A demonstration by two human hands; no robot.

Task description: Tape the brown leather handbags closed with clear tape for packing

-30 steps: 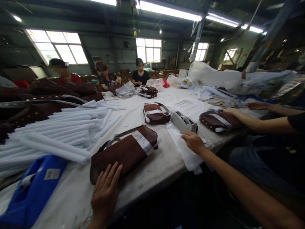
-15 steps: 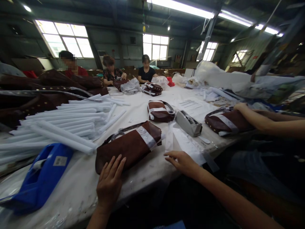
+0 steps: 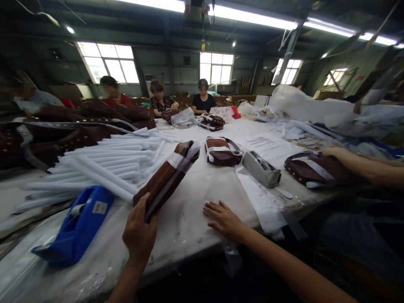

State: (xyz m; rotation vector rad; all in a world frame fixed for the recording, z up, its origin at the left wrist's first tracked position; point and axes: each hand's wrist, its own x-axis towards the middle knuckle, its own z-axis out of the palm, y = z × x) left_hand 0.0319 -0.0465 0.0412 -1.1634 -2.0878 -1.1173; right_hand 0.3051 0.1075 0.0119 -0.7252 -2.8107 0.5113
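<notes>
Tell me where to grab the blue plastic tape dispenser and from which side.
Probably the tall far end of the blue dispenser, from the right: its labelled side faces the left hand, while long white tubes lie close behind it. The near end is lower and narrower.

Held bag (image 3: pixel 168 179): is showing reddish brown, with a whitish band (image 3: pixel 174 160) crossing it.
Bag pile (image 3: pixel 67 136): is showing dark brown, dotted with gold studs.
Rolls (image 3: pixel 105 163): are showing plain white.
Near dispenser (image 3: pixel 80 237): is showing bright blue, its label (image 3: pixel 99 207) showing white.
Far dispenser (image 3: pixel 265 172): is showing grey.
Tablecloth (image 3: pixel 208 185): is showing off-white, with dark specks.
Co-worker's shirt (image 3: pixel 122 100): is showing red.
</notes>
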